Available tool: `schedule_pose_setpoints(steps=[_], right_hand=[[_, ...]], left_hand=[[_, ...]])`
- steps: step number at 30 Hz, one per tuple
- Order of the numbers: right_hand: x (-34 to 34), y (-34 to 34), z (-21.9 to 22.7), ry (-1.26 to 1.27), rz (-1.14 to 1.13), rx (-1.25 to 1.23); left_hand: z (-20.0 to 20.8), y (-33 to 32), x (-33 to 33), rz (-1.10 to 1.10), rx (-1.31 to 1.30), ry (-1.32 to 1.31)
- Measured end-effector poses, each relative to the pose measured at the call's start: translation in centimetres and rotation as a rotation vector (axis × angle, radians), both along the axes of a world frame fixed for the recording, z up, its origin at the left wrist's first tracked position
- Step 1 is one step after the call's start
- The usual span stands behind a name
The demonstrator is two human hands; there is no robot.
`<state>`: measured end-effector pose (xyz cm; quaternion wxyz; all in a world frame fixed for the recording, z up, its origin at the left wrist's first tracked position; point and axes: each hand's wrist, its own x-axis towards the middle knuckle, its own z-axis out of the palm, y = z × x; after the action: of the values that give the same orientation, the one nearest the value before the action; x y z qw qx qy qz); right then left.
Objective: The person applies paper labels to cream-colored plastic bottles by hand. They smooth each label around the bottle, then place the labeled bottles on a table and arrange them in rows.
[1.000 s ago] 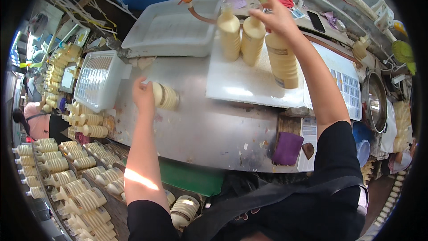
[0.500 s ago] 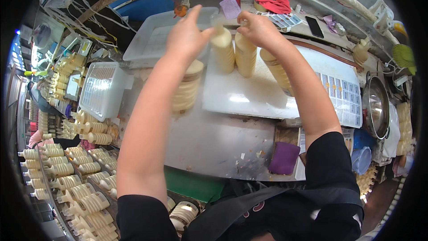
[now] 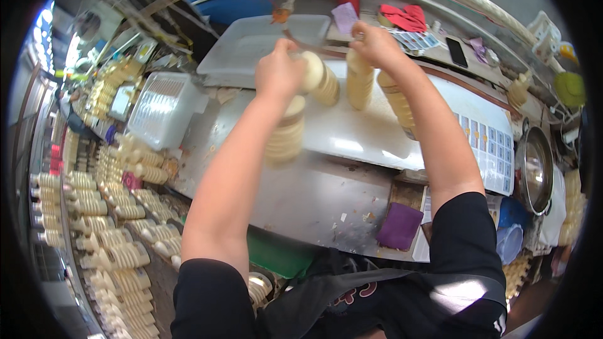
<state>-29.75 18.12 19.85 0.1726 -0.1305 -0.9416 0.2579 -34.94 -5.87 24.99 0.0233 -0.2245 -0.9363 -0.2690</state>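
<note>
Hiding the neck of a blurred cream bottle [image 3: 327, 90] at the white board [image 3: 377, 133], left hand [image 3: 278, 70] curled inward, grip indiscernible; right hand [image 3: 375, 47], extended forward, pinched the partly obscured top of a second bottle [image 3: 360, 85] standing thereon.

The left hand [image 3: 279, 72], spread earlier, now seems closed around a pale bottle [image 3: 328, 89], which has tilted.
</note>
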Motion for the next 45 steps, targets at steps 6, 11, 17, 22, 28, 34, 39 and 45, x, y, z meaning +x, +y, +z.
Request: schedule_pose_setpoints(steps=[6, 11, 17, 22, 28, 34, 39, 45], right_hand=[[0.2, 1.2, -2.7, 0.177, 0.014, 0.086], [4.0, -2.0, -2.0, 0.091, 0.084, -0.084], [13.5, -15.1, 7.7, 0.216, 0.396, -0.081], [22.9, -28.0, 17.0, 0.173, 0.639, -0.448], [31.1, -42.6, 21.2, 0.213, 0.766, -0.571], [36.6, -54.8, 21.5, 0.117, 1.004, -0.631], [38.4, -59.4, 20.6, 0.010, 1.088, -0.658], [38.0, -60.7, 19.0, -0.059, 1.149, -0.638]], left_hand=[[10.4, -12.8, 6.8, -0.080, 0.196, 0.122], [20.3, -28.2, 17.8, -0.084, 0.363, 0.200], [24.7, -46.1, 37.4, 0.127, 0.390, 0.360], [26.0, -55.3, 54.6, 0.559, 0.298, 0.289], [24.2, -64.4, 71.6, 1.001, 0.244, 0.189], [23.4, -74.1, 82.7, 1.295, 0.299, 0.148], [23.2, -80.2, 84.5, 1.374, 0.293, 0.171], [21.9, -90.6, 80.0, 1.522, 0.165, 0.224]])
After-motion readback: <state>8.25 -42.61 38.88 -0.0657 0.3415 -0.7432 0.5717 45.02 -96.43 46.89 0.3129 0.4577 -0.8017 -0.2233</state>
